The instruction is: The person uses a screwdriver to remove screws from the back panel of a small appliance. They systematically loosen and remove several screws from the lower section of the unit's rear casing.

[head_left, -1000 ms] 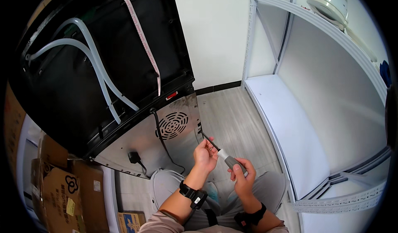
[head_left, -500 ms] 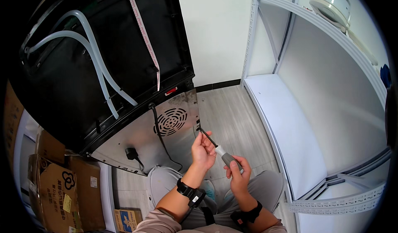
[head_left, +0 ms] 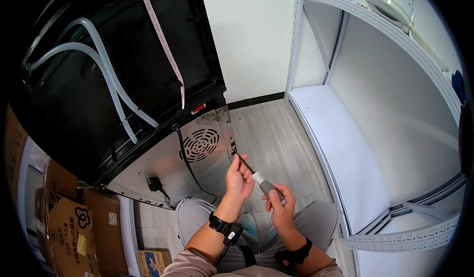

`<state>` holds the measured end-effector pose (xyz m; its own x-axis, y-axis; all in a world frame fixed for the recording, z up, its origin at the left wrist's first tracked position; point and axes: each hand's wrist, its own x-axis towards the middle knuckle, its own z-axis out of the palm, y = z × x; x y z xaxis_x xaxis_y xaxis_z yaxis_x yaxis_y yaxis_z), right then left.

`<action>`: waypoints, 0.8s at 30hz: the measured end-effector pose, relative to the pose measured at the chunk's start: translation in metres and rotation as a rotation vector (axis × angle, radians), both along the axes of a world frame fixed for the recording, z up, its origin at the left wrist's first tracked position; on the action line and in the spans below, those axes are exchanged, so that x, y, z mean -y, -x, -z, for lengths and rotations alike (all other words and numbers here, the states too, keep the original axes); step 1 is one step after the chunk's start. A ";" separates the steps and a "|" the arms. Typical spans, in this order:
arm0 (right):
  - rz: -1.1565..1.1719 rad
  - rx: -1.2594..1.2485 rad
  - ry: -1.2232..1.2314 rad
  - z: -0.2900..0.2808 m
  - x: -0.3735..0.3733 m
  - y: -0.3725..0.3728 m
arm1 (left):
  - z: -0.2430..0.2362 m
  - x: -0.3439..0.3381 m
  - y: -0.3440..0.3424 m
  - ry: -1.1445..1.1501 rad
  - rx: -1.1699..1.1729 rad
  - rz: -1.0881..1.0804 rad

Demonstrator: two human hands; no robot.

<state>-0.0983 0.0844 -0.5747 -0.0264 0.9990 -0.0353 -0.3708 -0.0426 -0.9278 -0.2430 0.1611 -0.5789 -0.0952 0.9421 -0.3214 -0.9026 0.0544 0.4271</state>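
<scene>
My right hand grips the grey handle of a screwdriver, whose dark shaft slants up to the right edge of the metal back panel of a black-bodied appliance. My left hand is curled palm up beside the shaft, fingertips near the tip at that edge; what, if anything, they pinch is hidden. The panel has a round slotted vent, a hanging black cord and a black plug. Above, two pale hoses and a pink-marked strip run over the black back.
A white metal shelf unit stands at the right, with a white appliance on top. Cardboard boxes are stacked at the lower left, a smaller box beside them. Grey floor shows between panel and shelving. My bent legs are below my hands.
Both hands and the screwdriver have moved up and slightly left in the picture, the screwdriver's tip staying at the panel's edge. The view has shifted slightly.
</scene>
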 end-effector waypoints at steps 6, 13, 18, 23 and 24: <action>-0.019 0.005 -0.012 0.000 -0.001 0.002 | 0.004 -0.001 0.004 0.003 0.011 -0.010; 0.047 0.280 -0.168 0.009 -0.002 0.000 | 0.000 -0.002 0.002 0.016 -0.024 -0.015; 0.132 0.623 -0.485 -0.002 -0.005 -0.005 | -0.003 0.001 -0.004 0.077 -0.090 -0.033; 0.074 0.458 -0.404 -0.007 -0.003 -0.005 | 0.006 0.001 -0.004 0.027 -0.231 -0.101; 0.031 0.269 -0.300 -0.006 -0.001 -0.002 | 0.008 -0.001 -0.005 0.038 -0.236 -0.121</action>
